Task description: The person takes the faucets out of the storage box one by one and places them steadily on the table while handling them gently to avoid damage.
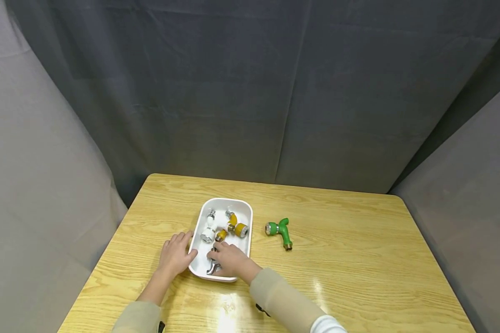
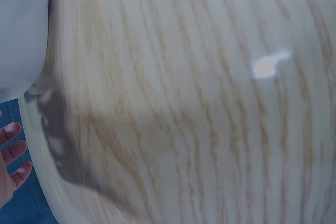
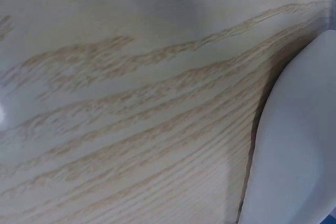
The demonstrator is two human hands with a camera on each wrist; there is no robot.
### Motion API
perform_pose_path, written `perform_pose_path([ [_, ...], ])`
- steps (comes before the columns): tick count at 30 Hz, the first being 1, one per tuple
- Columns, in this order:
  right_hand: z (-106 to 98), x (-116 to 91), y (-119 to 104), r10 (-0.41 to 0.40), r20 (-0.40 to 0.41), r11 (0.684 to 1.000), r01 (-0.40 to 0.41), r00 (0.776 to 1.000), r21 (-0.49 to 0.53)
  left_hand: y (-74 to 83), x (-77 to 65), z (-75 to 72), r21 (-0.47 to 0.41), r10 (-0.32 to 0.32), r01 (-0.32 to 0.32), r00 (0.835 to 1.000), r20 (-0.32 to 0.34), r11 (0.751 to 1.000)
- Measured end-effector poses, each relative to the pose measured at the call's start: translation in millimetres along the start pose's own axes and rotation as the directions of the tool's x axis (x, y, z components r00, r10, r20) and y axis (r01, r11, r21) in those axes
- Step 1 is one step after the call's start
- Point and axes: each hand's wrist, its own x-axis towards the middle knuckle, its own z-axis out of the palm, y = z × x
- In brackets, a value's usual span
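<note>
A white tray (image 1: 243,210) stands on the wooden table with several taps in it. My right hand (image 1: 232,260) reaches into its near end, fingers and thumb around a silver tap (image 1: 212,267) that they partly hide. My left hand (image 1: 176,253) rests at the tray's left rim, fingers loosely spread and thumb over the edge. In the left wrist view, fingertips (image 2: 14,152) show at the lower left, below the tray's white side (image 2: 21,30). Farther back in the tray lie a white tap (image 1: 209,231) and yellow taps (image 1: 240,230), one crossing another.
A green tap (image 1: 284,232) lies on the table (image 1: 350,249) to the right of the tray. Dark grey cloth (image 1: 216,101) hangs behind the table's far edge, with lighter cloth at both sides. The right wrist view shows wood grain and the tray's outer wall (image 3: 294,145).
</note>
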Motion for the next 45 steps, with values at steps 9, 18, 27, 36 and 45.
perform_pose_path([
  [9,-1,0,1,0.006,-0.004,0.998,-0.005,1.000,0.058,0.2,-0.3,0.6,-0.006,-0.011,0.011,1.000,0.013,1.000],
  [18,1,2,1,0.014,-0.027,0.996,-0.012,1.000,0.089,-0.2,0.2,1.2,-0.013,-0.014,0.014,1.000,0.012,1.000],
  [27,0,3,-1,0.021,-0.036,0.997,-0.018,0.999,0.077,0.4,-0.1,1.7,-0.017,-0.017,0.017,1.000,0.015,1.000],
  [36,1,2,1,0.020,-0.059,0.999,-0.017,0.998,0.042,0.8,-0.2,1.1,-0.016,-0.017,0.017,1.000,0.014,1.000],
  [45,-13,-2,4,0.020,-0.113,0.999,-0.015,0.993,0.049,0.8,-1.0,0.9,-0.020,-0.022,0.023,1.000,0.009,1.000],
])
